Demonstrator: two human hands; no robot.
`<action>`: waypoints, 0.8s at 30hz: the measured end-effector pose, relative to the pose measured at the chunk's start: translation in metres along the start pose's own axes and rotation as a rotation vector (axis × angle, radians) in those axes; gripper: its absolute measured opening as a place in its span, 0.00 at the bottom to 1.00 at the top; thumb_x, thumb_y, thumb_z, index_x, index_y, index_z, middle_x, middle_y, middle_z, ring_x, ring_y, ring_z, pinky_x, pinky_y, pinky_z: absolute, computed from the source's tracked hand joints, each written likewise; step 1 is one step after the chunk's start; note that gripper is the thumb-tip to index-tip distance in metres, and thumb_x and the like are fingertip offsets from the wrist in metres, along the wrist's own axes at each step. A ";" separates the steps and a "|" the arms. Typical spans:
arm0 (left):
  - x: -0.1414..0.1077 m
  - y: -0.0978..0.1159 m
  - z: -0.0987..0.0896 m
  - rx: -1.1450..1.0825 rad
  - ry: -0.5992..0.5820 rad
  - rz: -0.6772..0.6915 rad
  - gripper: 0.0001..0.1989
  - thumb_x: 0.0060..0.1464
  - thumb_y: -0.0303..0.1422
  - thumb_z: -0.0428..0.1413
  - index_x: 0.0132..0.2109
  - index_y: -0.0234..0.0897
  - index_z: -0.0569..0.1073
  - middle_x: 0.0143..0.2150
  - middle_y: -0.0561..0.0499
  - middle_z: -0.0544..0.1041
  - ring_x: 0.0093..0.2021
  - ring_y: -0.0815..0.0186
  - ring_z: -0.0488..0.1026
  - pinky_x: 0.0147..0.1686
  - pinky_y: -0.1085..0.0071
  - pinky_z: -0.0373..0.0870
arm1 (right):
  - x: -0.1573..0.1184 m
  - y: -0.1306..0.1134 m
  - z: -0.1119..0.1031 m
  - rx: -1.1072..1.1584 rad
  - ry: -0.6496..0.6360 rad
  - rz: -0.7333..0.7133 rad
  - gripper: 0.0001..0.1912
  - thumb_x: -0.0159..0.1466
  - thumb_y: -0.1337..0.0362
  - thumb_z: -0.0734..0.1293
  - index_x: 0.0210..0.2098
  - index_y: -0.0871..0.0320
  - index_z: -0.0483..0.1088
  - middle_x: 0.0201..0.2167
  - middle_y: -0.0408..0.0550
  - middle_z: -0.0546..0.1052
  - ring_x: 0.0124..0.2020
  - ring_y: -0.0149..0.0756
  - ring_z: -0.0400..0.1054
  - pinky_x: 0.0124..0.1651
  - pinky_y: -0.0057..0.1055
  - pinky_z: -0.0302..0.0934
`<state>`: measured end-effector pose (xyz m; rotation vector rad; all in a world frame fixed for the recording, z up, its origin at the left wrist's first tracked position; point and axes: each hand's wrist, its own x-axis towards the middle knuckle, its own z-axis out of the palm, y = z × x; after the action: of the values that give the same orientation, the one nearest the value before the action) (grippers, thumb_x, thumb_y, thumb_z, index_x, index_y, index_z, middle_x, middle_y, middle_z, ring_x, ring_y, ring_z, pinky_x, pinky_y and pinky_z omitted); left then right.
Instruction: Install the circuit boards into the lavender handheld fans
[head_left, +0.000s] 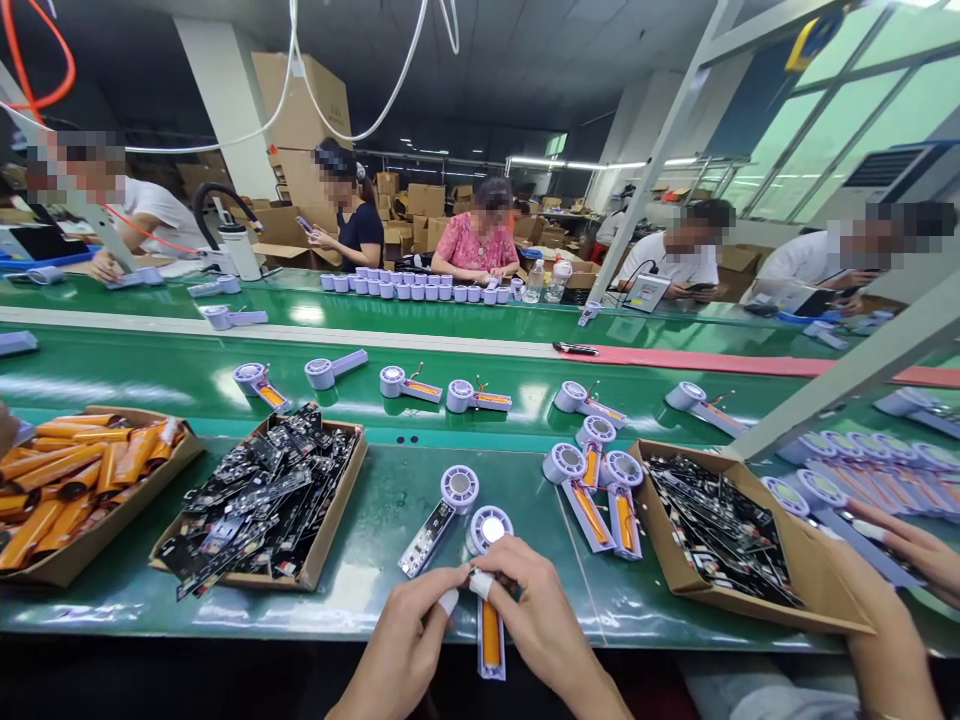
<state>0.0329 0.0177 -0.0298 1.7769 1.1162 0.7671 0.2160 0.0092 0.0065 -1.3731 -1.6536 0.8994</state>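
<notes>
A lilac handheld fan [490, 528] lies at the table's front edge, its open handle toward me with an orange battery [490, 636] inside. Over the handle's upper part, my left hand [412, 625] and my right hand [536, 610] meet in a pinch. The fingers are closed on something tiny, mostly hidden between the tips. White coverings wrap both thumbs. Just beyond lies another lilac fan [459, 487] with a black circuit board [427, 537] along its handle. To the right, several fans [596, 470] with orange batteries are grouped together.
Cardboard trays hold orange batteries [90, 470] and black circuit boards [262, 500]; another board tray [720, 530] stands right. A co-worker's arm [892, 620] reaches in beside it. More fans [405, 385] line the green belt. A metal post [840, 370] slants across the right.
</notes>
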 end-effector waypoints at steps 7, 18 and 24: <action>-0.011 0.009 0.018 -0.194 0.097 -0.133 0.18 0.62 0.41 0.47 0.53 0.46 0.75 0.54 0.47 0.78 0.53 0.56 0.74 0.53 0.64 0.70 | -0.002 -0.008 -0.009 0.085 -0.024 0.242 0.09 0.65 0.61 0.63 0.34 0.56 0.75 0.24 0.41 0.72 0.27 0.33 0.64 0.32 0.27 0.57; 0.033 0.004 0.039 -0.410 -0.073 -0.202 0.17 0.55 0.42 0.56 0.46 0.34 0.74 0.35 0.47 0.78 0.35 0.60 0.76 0.40 0.65 0.72 | -0.011 0.012 -0.009 0.510 0.000 0.181 0.08 0.65 0.59 0.63 0.36 0.57 0.71 0.32 0.42 0.71 0.35 0.33 0.65 0.40 0.28 0.58; 0.032 0.026 0.034 -0.732 -0.072 -0.267 0.11 0.54 0.34 0.56 0.44 0.35 0.73 0.43 0.47 0.80 0.46 0.59 0.75 0.51 0.64 0.67 | -0.023 0.019 -0.010 0.512 0.036 0.206 0.13 0.62 0.57 0.68 0.43 0.56 0.69 0.40 0.48 0.73 0.45 0.40 0.68 0.50 0.35 0.61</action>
<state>0.0840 0.0300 -0.0187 1.0115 0.8475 0.8040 0.2358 -0.0099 -0.0090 -1.1986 -1.1540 1.3023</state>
